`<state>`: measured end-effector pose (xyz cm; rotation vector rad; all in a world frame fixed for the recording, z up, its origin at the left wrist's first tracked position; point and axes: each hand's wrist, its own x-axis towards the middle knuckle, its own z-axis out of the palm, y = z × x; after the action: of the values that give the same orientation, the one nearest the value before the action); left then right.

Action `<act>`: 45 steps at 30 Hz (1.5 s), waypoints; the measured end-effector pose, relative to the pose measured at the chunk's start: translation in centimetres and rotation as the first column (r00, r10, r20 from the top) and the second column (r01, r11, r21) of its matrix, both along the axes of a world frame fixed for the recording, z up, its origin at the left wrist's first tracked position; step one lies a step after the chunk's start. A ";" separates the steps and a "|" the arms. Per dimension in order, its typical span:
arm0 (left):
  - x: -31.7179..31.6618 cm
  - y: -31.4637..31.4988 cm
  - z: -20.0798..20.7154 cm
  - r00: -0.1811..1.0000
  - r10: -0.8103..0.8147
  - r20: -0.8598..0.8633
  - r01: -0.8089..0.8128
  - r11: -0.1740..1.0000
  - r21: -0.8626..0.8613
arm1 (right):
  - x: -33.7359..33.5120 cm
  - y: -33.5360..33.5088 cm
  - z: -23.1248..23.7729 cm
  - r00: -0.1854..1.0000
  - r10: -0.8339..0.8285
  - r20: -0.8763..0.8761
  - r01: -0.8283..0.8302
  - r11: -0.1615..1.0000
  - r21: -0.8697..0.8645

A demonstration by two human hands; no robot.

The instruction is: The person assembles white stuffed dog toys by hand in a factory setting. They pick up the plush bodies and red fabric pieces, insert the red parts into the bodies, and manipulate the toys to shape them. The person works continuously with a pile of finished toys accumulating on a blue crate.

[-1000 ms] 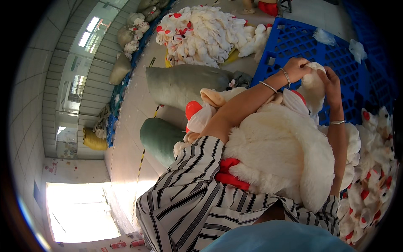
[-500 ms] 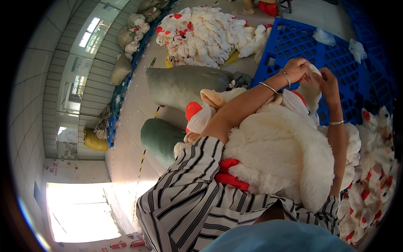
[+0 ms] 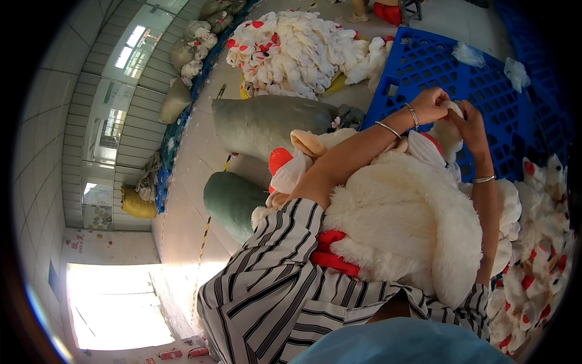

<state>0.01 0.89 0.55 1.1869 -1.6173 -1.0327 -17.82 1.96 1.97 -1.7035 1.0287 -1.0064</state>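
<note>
My left hand (image 3: 431, 105) and my right hand (image 3: 471, 126) meet beyond my lap. The fingers of both are closed, pinching the end of a small cream plush piece (image 3: 449, 136) between them. A big, fluffy cream plush toy (image 3: 388, 200) lies across my lap under my left forearm, with red fabric (image 3: 332, 252) at its near edge. Beside my left arm are a red and white cloth cap (image 3: 288, 171) and a tan plush ear (image 3: 307, 143). Another white and red piece (image 3: 426, 147) sits just below my hands. My fingers hide the exact pinch point.
A blue plastic pallet (image 3: 418, 60) with clear plastic bags (image 3: 468, 54) lies ahead. Stuffed grey-green sacks (image 3: 267, 124) and a green one (image 3: 230, 203) stand left. White plush heaps lie at far middle (image 3: 297, 54) and right (image 3: 527, 261). A person's leg (image 3: 359, 9) shows at the top.
Both hands have shifted slightly, with my right hand a little lower. The plush piece between them has dropped a bit and its end has turned. The toy on my lap stays put.
</note>
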 end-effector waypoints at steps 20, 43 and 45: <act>0.2 0.5 2.6 0.973 -0.184 0.139 0.135 0.943 0.305 | -0.8 -0.5 -0.4 0.974 -0.116 0.196 0.116 0.993 0.011; 0.0 0.8 3.4 0.970 -0.065 0.234 0.044 0.994 0.097 | -1.7 -1.7 -2.0 0.843 -0.274 0.464 0.253 0.961 0.108; 0.7 0.8 -0.2 0.899 -0.259 0.353 0.196 0.959 0.206 | -4.9 -3.3 -4.5 0.879 -0.246 0.408 0.328 0.933 -0.146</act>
<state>0.68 1.66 0.36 1.3958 -2.0430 -1.1560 -22.68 -1.39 -2.49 -1.4525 0.9547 -1.6245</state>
